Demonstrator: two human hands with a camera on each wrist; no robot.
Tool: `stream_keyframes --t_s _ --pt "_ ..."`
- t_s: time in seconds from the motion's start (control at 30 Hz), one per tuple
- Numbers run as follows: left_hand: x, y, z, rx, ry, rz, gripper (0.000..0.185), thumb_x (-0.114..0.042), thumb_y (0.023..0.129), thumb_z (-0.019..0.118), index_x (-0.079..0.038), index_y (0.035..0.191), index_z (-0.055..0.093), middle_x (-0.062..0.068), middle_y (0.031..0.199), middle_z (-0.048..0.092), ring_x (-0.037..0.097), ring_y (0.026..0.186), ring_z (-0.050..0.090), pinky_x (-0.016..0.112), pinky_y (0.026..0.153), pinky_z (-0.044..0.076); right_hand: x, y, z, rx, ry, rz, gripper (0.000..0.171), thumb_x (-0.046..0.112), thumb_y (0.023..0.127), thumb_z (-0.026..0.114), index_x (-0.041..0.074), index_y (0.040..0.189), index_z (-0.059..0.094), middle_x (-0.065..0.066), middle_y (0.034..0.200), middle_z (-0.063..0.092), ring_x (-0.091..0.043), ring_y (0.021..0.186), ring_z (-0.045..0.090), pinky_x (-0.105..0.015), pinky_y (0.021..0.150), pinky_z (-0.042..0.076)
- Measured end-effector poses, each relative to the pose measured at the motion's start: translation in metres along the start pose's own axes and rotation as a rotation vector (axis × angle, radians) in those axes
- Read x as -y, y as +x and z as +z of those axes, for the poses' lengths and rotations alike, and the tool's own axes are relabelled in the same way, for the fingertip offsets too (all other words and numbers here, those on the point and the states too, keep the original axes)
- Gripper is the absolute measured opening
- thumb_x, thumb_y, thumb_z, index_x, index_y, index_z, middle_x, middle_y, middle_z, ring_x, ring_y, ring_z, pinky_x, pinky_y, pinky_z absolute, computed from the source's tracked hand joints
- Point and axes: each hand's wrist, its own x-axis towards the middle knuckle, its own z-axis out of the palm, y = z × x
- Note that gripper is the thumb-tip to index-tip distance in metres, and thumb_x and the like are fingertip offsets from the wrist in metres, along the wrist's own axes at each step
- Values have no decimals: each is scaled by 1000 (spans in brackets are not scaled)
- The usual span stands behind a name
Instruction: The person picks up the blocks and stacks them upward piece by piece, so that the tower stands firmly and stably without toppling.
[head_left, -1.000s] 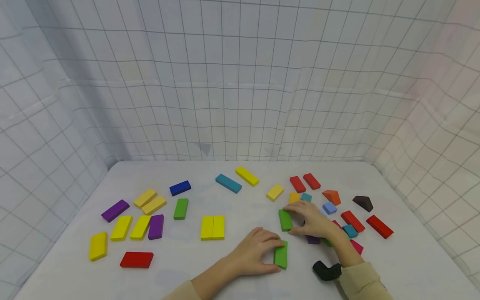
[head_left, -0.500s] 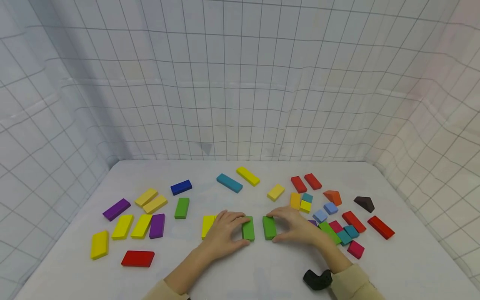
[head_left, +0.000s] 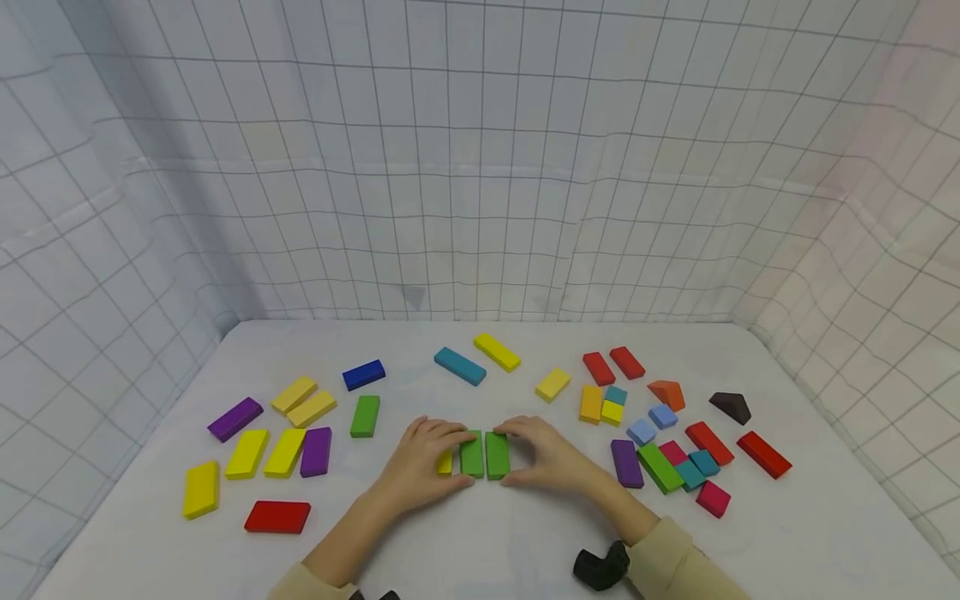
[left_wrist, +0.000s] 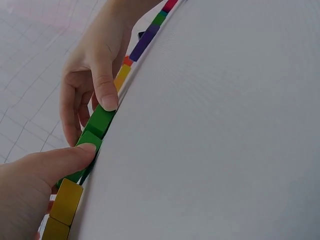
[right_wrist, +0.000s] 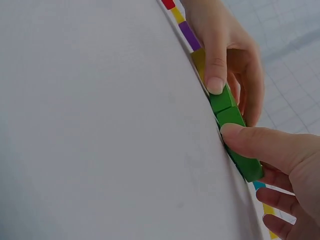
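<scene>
In the head view my left hand (head_left: 417,468) pinches a flat green block (head_left: 471,455) between thumb and fingers at its two short ends. A second green block (head_left: 497,456) of the same shape stands close on its right, pinched likewise by my right hand (head_left: 553,460). Only a thin gap shows between the two in that view. Just left of them is a yellow block (head_left: 446,462), mostly hidden beneath my left hand. From the right wrist, the right thumb (right_wrist: 250,140) presses the near end of its green block (right_wrist: 242,155). Two yellow blocks (left_wrist: 66,202) sit beside the left thumb.
Yellow, purple and red blocks lie at left, near a lone green block (head_left: 365,416). Behind the hands are a teal block (head_left: 460,366) and a yellow one (head_left: 497,352). Many small coloured blocks cluster at right, around a long green block (head_left: 659,467). A black device (head_left: 602,567) sits at the right wrist.
Both hands have moved left across the table with their green blocks. The blocks, at first one behind the other, now stand side by side, close together next to the yellow pair.
</scene>
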Motion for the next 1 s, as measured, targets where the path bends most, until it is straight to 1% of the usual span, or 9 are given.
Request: stream_keyframes --t_s 0.17,0.27,0.47,0.63,0.7,0.8,0.93,1.0 --pt "4 -1 -1 25 -20 2 53 -42 74 73 -19 120 60 2 121 58 24 115 47 54 104 24 3 4 3 -7 35 21 59 28 74 76 11 126 52 -1 126 52 -17 115 46 -39 98 40" --pt "6 -2 -2 38 -31 -3 53 -42 74 72 -19 121 60 2 121 58 24 116 47 54 105 23 5 6 4 -6 38 23 59 27 75 76 11 126 52 -1 126 52 -17 117 45 -39 99 38" --pt "8 -2 -2 33 -39 20 53 -40 74 73 -17 120 59 2 121 57 24 115 47 55 104 24 6 8 6 1 39 26 60 27 75 76 10 127 51 -1 127 51 -17 119 44 -39 101 37" --pt "12 -4 -5 27 -45 21 59 -43 73 73 -18 124 56 3 128 53 24 117 46 56 103 24 6 8 6 7 30 22 61 30 75 75 10 127 50 -1 128 51 -18 118 44 -40 100 37" --pt "17 -7 -8 15 -49 15 62 -43 72 74 -18 126 55 2 130 52 24 118 46 55 103 25 6 8 6 10 35 18 63 31 75 75 9 128 49 -2 128 50 -18 117 45 -40 100 37" --pt "26 -15 -16 8 -70 -14 66 -42 71 75 -18 128 54 1 131 51 24 119 45 53 102 28 5 7 6 16 51 15 65 31 75 75 9 130 48 -2 128 49 -17 115 45 -40 100 37" --pt "39 -27 -24 21 -126 -54 66 -37 70 77 -17 129 53 3 131 50 27 121 43 54 100 33 3 5 6 16 68 8 65 27 75 75 8 130 47 -2 127 49 -17 114 44 -38 101 37" --pt "44 -32 -26 25 -151 -60 65 -35 71 77 -16 128 53 4 131 50 28 121 43 54 99 34 1 5 7 9 70 -2 64 24 75 76 8 130 47 -2 127 49 -17 114 44 -37 100 37"
